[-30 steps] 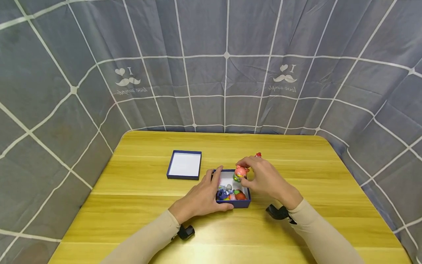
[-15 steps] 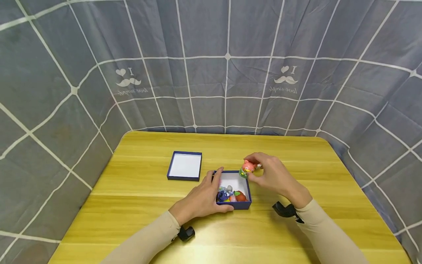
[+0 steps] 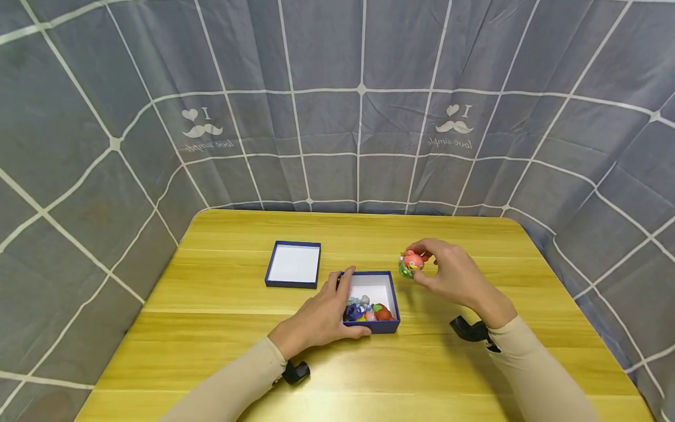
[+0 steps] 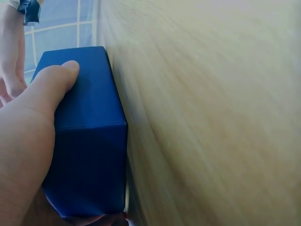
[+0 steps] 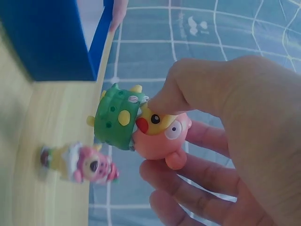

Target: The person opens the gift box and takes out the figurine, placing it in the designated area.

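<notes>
My right hand [image 3: 448, 272] pinches a toy figurine [image 5: 157, 132] between thumb and fingers, to the right of the box and above the table. The figurine has a pink head with round white eyes, a yellow beak-like part and a green spotted base; it lies sideways in the right wrist view. My left hand [image 3: 324, 310] grips the left side of a blue box [image 3: 387, 327], thumb on its near wall and fingers over the far rim. Several small colourful figurines [image 3: 369, 310] lie heaped in the near part of its white interior.
A blue-rimmed lid [image 3: 293, 264] with a white inside lies at the box's left. A pink bear figurine [image 5: 87, 162] stands on the wooden table [image 3: 221, 328] beyond the right hand. A grey checked curtain [image 3: 327, 123] surrounds the table.
My right hand has lifted the pink-and-green figurine from over the box and carried it right, past the box's edge. The left hand keeps its grip on the box.
</notes>
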Demonstrator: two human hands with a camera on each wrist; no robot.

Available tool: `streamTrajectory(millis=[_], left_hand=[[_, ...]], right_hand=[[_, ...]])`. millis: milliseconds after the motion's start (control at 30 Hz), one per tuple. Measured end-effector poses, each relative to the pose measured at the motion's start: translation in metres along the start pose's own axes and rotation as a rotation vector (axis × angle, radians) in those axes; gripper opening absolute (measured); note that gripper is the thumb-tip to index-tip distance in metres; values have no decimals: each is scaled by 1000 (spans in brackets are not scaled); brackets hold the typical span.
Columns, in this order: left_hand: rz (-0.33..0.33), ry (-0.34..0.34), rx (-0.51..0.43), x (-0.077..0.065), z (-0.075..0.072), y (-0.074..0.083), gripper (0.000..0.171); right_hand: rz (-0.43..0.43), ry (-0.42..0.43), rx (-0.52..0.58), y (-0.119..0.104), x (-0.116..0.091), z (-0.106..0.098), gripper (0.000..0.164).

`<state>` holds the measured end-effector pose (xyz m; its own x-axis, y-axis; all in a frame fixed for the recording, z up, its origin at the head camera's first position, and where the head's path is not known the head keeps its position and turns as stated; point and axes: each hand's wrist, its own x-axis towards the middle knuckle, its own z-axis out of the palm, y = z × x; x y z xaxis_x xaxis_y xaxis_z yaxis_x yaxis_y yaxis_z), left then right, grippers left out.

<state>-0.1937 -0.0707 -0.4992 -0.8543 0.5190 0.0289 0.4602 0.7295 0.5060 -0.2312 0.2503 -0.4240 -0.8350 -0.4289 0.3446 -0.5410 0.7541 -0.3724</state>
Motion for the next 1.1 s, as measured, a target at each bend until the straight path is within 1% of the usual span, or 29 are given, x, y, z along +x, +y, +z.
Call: streamTrajectory(millis=[200, 400, 733, 1100], left_hand=[[1, -7, -3, 0, -1, -1, 137], [3, -8, -8, 0, -3, 0, 136], [5, -10, -12, 0, -2, -1, 136], [-13, -18, -13, -2, 2, -2, 139]], right_hand=[[19, 3, -12, 14, -7, -7, 37], [40, 2, -13, 30, -10, -9, 38], [64, -12, -17, 47, -14, -6, 38], [108, -33, 2, 63, -15, 4, 38]])
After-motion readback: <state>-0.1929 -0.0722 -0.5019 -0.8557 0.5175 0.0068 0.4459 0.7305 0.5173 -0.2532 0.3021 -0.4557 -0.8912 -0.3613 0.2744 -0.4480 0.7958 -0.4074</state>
